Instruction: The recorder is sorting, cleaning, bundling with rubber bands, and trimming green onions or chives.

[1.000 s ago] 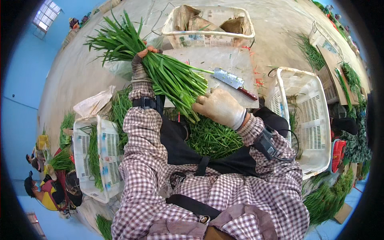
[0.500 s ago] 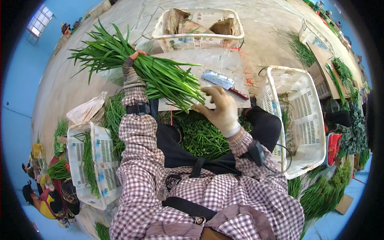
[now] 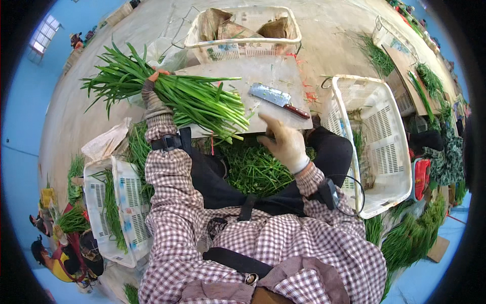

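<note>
A thick bunch of garlic chives (image 3: 202, 99) lies across the left part of the board (image 3: 291, 73), its dark leaf ends spread to the far left and its pale stem ends toward me. My left hand (image 3: 156, 77) is closed around it near the middle, and only some fingers show. My right hand (image 3: 286, 144), in a pale glove, hovers just right of the stem ends, apart from them. Its fingers are apart and hold nothing. Beyond it, a cleaver (image 3: 278, 99) with a brown handle rests on the board with green scraps on its blade.
Loose green leaves (image 3: 258, 169) are heaped between my knees, below the board. White plastic crates stand beyond the board (image 3: 243, 48), to my right (image 3: 385, 137) and to my left (image 3: 134, 202). More chives (image 3: 417, 233) lie at the right, and people (image 3: 63, 258) sit at the far left.
My right hand has drawn back slightly from the stem ends and its fingers have shifted. The bunch stays in my left hand. The whole view has shifted a little.
</note>
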Action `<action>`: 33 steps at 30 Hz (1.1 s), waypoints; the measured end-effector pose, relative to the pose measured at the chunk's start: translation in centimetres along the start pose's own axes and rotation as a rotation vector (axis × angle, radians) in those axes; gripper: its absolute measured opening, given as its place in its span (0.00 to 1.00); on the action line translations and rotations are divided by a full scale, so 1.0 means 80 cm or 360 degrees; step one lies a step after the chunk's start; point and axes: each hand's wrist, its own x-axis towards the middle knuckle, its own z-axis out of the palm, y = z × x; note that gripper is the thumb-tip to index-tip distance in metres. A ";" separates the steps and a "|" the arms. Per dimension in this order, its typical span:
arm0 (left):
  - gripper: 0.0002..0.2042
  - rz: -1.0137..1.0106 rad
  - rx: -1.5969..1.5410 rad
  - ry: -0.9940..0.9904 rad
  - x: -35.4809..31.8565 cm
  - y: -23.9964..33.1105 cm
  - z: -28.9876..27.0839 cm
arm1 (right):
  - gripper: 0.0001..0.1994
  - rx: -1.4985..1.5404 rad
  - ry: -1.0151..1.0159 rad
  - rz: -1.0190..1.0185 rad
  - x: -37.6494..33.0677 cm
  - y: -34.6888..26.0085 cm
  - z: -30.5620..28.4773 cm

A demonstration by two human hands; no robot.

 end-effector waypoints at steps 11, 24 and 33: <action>0.13 -0.0254 0.0552 -0.0151 0.030 0.016 -0.051 | 0.11 0.0258 -0.0984 -0.0233 -0.025 0.032 0.002; 0.11 -0.0124 0.0041 0.0397 0.017 -0.021 -0.058 | 0.11 0.2222 -0.0302 0.0596 0.029 0.025 -0.018; 0.11 0.0065 -0.0563 0.0763 -0.046 -0.020 -0.002 | 0.26 0.2222 -0.0613 0.0848 0.058 -0.037 0.042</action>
